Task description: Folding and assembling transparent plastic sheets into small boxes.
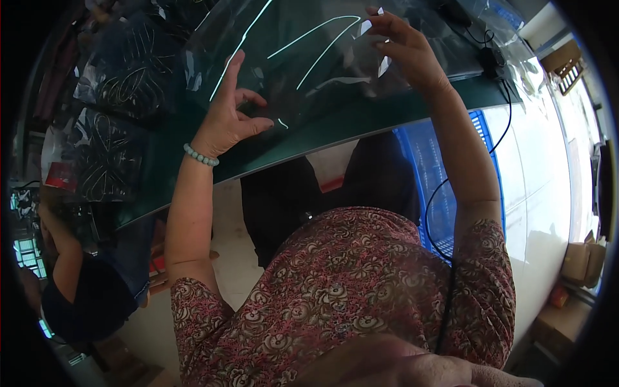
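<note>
A large clear plastic bag or sheet [303, 74] lies over the dark green tabletop [361, 119], with bright streaks of light along its folds. My left hand [232, 116], a pale green bead bracelet at its wrist, is at the left of this plastic. Its index finger is stretched out, and the thumb and other fingers are apart with nothing seen between them. Farther right, my right hand [409, 55] has bent fingers at the plastic, which creases and glints around the fingertips. It appears to grip a fold there; the exact contact is hard to make out.
Clear bags with coiled dark cables [106, 151] lie at the left of the table. A blue plastic crate [438, 187] stands below its right edge. A black cable [509, 109] hangs near my right arm. At the far left sits another person [90, 290]. Cardboard boxes [583, 261] are at right.
</note>
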Demonstrator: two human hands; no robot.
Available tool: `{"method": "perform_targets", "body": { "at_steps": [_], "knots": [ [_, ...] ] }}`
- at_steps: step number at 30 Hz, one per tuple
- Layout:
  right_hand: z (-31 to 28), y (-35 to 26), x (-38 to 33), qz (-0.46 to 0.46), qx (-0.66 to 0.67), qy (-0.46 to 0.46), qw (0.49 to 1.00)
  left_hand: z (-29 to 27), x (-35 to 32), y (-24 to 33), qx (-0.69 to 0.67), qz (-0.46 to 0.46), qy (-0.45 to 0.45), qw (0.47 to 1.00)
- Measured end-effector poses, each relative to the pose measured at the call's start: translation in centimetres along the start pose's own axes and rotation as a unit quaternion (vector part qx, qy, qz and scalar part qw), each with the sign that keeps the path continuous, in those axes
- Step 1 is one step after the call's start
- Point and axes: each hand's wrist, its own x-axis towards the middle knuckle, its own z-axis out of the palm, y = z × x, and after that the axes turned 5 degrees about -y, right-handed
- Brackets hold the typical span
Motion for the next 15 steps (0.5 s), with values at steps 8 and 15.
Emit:
{"method": "perform_targets", "body": {
  "at_steps": [8,15],
  "knots": [
    [2.1,-5.3,-0.6,0.049,-0.188,0.094,0.976,-0.9,0.1,2.6,0.329,0.21,0.102,0.915],
    [3.1,-6.1,-1.9,-0.046,-0.074,-0.012,0.996,-1.0,-0.8,1.7,0.443,0.136,0.064,0.884]
  ]
}}
